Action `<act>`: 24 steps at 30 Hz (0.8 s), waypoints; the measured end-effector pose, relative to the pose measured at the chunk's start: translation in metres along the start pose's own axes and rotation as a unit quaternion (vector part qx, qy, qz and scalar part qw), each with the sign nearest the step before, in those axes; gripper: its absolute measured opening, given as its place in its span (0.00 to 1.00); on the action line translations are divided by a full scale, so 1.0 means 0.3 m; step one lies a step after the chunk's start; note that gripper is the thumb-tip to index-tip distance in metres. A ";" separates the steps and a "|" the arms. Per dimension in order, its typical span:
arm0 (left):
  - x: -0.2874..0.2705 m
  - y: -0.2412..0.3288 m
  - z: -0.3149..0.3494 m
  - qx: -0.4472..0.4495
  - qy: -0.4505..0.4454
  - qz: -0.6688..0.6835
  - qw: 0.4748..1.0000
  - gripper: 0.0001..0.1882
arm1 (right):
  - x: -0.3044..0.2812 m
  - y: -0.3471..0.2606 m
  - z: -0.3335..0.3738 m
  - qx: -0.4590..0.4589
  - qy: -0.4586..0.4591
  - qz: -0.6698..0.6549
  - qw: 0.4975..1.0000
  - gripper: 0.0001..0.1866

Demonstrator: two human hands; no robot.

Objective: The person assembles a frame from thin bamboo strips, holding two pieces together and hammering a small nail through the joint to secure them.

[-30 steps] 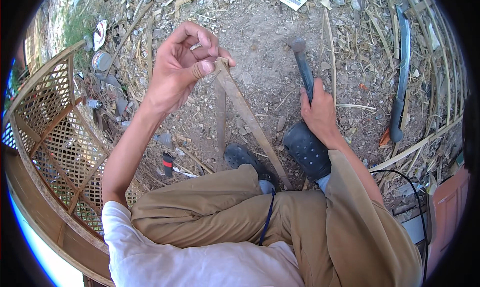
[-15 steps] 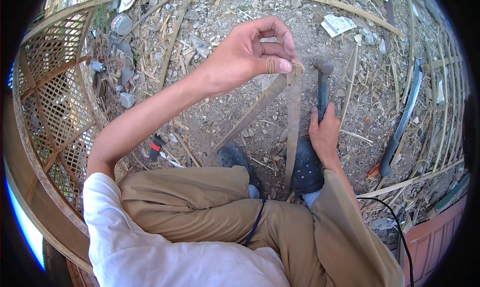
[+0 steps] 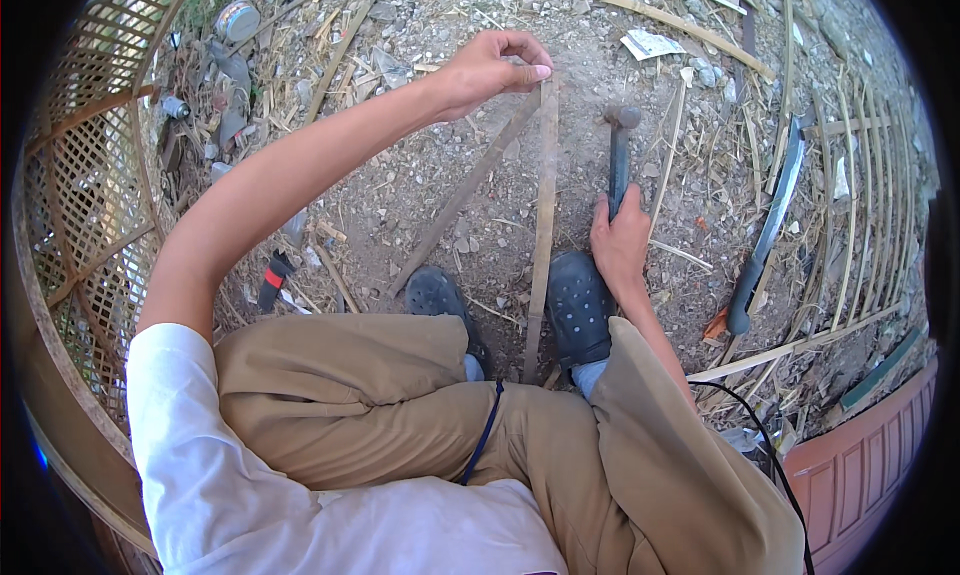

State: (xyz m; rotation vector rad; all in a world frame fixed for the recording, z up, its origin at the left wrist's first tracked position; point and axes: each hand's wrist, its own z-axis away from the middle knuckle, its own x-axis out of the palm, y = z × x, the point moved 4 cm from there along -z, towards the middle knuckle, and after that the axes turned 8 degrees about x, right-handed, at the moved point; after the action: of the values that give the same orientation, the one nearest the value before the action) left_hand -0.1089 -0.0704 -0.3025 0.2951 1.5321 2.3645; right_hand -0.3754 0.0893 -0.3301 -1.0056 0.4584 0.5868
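Ahead of me, my left hand point(image 3: 500, 73) pinches the far ends of two thin wooden strips between thumb and fingers. From there one wooden strip point(image 3: 543, 225) runs back towards my feet, its near end between my dark clogs point(image 3: 580, 305). The other wooden strip point(image 3: 465, 190) slants to the left, so the pair makes a narrow V. Low on the right, my right hand point(image 3: 622, 240) is wrapped around the dark handle of a hammer point(image 3: 619, 150), whose head points away from me. The hammer is apart from the strips.
To the right lies a long-bladed machete point(image 3: 775, 215). Beyond it is a frame of thin slats point(image 3: 875, 205). A curved lattice panel point(image 3: 90, 225) stands on the left. A red-and-black object point(image 3: 273, 280) lies by my left knee; a paper scrap point(image 3: 650, 45) lies ahead.
My left hand has moved farther from me with the joined ends of the strips. The right hand keeps its grip on the hammer. The whole view has shifted slightly.
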 end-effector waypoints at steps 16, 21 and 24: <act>0.079 -0.180 -0.030 0.082 0.063 -0.167 0.980 0.04 | -0.003 0.061 -0.041 -0.099 0.067 0.013 0.993 0.14; 0.149 -0.164 0.047 0.125 0.151 -0.263 0.945 0.12 | -0.043 0.058 -0.084 0.002 -0.111 -0.085 0.990 0.14; 0.172 -0.138 0.065 0.212 0.156 -0.251 0.931 0.14 | -0.048 0.065 -0.103 0.017 -0.199 -0.211 0.957 0.10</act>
State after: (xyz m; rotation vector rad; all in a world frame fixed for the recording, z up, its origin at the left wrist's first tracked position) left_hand -0.1445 -0.0193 -0.3321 -0.3667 1.9737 1.7265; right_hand -0.4017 0.0664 -0.3483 -0.8889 -0.1057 0.3776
